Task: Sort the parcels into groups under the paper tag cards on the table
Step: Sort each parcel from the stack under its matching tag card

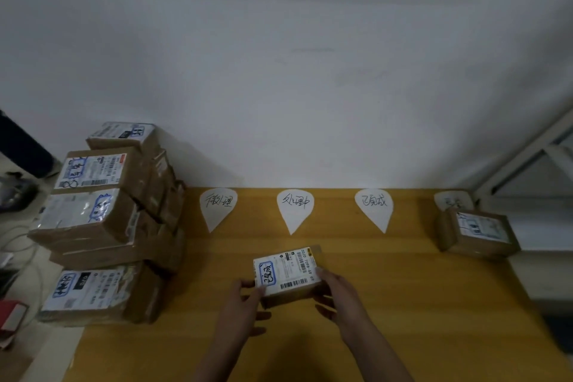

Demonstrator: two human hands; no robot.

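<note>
far left: we see cables (pixel 18 245) and a red item (pixel 12 315) off the table edge, too blurred to name.
pile of parcels (pixel 102 220): brown boxes stacked several high at the left end of the table (pixel 403 304), back against the wall (pixel 310 87). The top labels are white with blue-ringed handwriting.
first tag card (pixel 217 208): white teardrop paper, handwritten, lying flat by the wall just right of the pile.
left hand (pixel 245 304): we see fingers curled round the left edge of the held parcel, thumb up at its near-left corner, gripping.
held parcel (pixel 288 276): small brown box at front-middle of the table, below the second tag card and well apart from it. Label faces up, with a blue-ringed scrawl at its left and barcodes at its right. We cannot tell whether it is lifted or resting on the wood.
second tag card (pixel 294 209): same teardrop shape, flat, mid-table by the wall.
right hand (pixel 338 298): fingers wrapped on the parcel's right side, gripping.
third tag card (pixel 374 208): flat teardrop, right of centre.
fourth tag card (pixel 453 200): near the right end, its lower part hidden by the lone parcel.
lone parcel (pixel 477 232): brown box, label up, sitting on the table just in front of the fourth card.
window frame (pixel 527 158): white, at far right.
</note>
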